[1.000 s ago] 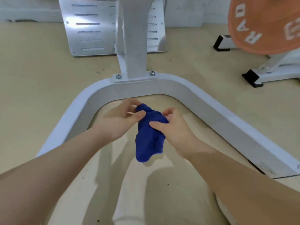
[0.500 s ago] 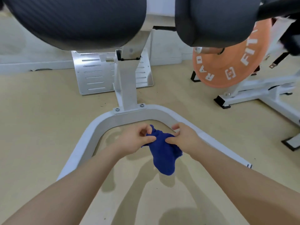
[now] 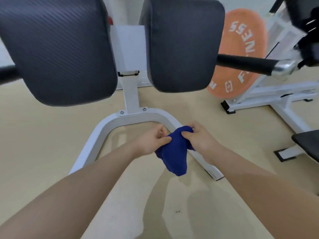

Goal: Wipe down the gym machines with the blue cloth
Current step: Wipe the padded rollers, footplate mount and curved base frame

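Head-worn view, forward and down

Beige floor (image 3: pixel 43 135), pale wall (image 3: pixel 5 54), orange weight plate (image 3: pixel 245 54) at right.

Both forearms reach forward, left hand (image 3: pixel 151 140) and right hand (image 3: pixel 200 138) pinching with curled fingers.

cloth (image 3: pixel 174 156) between hands above frame (image 3: pixel 96 135), pads (image 3: pixel 58 49) beyond
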Demonstrator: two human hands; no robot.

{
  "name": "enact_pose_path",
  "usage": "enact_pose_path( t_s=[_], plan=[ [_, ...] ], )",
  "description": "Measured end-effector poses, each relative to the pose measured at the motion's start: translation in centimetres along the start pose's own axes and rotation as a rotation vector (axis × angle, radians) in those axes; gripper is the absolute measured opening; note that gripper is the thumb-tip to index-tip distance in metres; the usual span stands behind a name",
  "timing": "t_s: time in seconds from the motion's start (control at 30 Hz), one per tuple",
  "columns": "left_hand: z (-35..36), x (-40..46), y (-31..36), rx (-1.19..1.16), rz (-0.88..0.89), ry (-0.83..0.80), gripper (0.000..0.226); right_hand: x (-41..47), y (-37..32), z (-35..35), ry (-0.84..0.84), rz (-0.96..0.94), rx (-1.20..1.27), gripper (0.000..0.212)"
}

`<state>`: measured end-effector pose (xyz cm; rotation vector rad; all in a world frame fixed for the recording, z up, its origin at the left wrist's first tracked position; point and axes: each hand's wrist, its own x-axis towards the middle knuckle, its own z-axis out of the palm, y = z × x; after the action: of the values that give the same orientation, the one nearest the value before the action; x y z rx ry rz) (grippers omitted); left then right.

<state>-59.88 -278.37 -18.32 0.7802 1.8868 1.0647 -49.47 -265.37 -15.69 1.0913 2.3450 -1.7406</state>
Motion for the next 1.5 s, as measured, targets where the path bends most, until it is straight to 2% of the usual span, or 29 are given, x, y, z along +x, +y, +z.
enact_pose_path(
  t_s=[0.07, 0.13, 0.2, 0.27, 0.37, 0.43, 0.5, 0.6, 0.67, 0.77, 0.83, 0.93, 1.03, 1.1, 1.17, 1.27, 1.37, 1.5],
  plan=[
    [0.7, -1.0, 4.3, -0.004, -0.045, -0.057, 0.011, -2.3, -2.3, -2.7, 0.007, 0.07, 0.027, 0.022],
    [1.4, -1.9, 8.6, -0.005, -0.071, -0.121, 0.011, -4.8, -4.4, -5.6, -0.004, 0.177, 0.186, 0.019],
    [2.0, -2.9, 13.1, -0.036, -0.075, -0.148, 0.004, -7.2, -6.9, -8.9, -0.07, 0.257, 0.372, 0.013],
    [2.1, -3.6, 17.5, -0.064, -0.087, -0.119, 0.009, -9.0, -9.5, -12.6, -0.171, 0.262, 0.374, 0.01],
    [1.8, -4.5, 23.8, -0.096, -0.13, -0.016, 0.01, -10.8, -13.2, -17.9, -0.285, 0.176, 0.246, 0.041],
    [1.2, -4.5, 27.8, -0.114, -0.161, 0.061, 0.013, -11.4, -15.6, -20.8, -0.268, 0.09, 0.215, 0.071],
    [0.7, -4.2, 31.0, -0.15, -0.179, 0.132, 0.016, -11.7, -17.9, -22.9, -0.238, 0.029, 0.196, 0.085],
    [0.3, -3.3, 34.4, -0.263, -0.179, 0.212, 0.007, -11.0, -20.1, -24.9, -0.246, -0.047, 0.128, 0.074],
    [0.0, -2.2, 35.7, -0.399, -0.178, 0.243, 0.012, -9.8, -21.0, -25.5, -0.273, -0.081, -0.051, 0.068],
    [-1.0, 0.9, 36.9, -0.529, -0.157, 0.256, 0.017, -6.4, -22.0, -26.2, -0.355, -0.133, -0.256, 0.075],
    [-2.4, 4.1, 37.5, -0.579, -0.138, 0.257, 0.017, -3.2, -23.3, -26.9, -0.351, -0.178, -0.269, 0.069],
    [-4.9, 9.2, 38.6, -0.644, -0.124, 0.253, 0.017, 2.5, -25.4, -28.2, -0.341, -0.222, -0.166, 0.054],
    [-7.8, 13.7, 39.8, -0.559, -0.182, 0.317, 0.014, 8.3, -27.4, -28.6, -0.356, -0.143, -0.122, 0.055],
    [-10.3, 16.0, 40.1, -0.462, -0.206, 0.377, 0.017, 11.9, -29.0, -28.4, -0.392, -0.138, -0.145, 0.047],
    [-13.4, 17.9, 39.6, -0.25, -0.222, 0.417, 0.024, 15.6, -30.2, -28.0, -0.405, -0.127, -0.137, 0.038],
    [-17.9, 19.6, 37.5, 0.093, -0.313, 0.46, 0.026, 20.4, -30.9, -26.5, -0.379, -0.072, -0.123, 0.041],
    [-20.8, 21.3, 33.8, 0.31, -0.466, 0.445, 0.027, 26.0, -30.3, -24.4, -0.424, -0.008, -0.138, 0.043],
    [-22.0, 23.4, 29.7, 0.493, -0.64, 0.287, 0.041, 32.8, -28.3, -20.9, -0.593, 0.084, -0.114, 0.031]
  ],
)
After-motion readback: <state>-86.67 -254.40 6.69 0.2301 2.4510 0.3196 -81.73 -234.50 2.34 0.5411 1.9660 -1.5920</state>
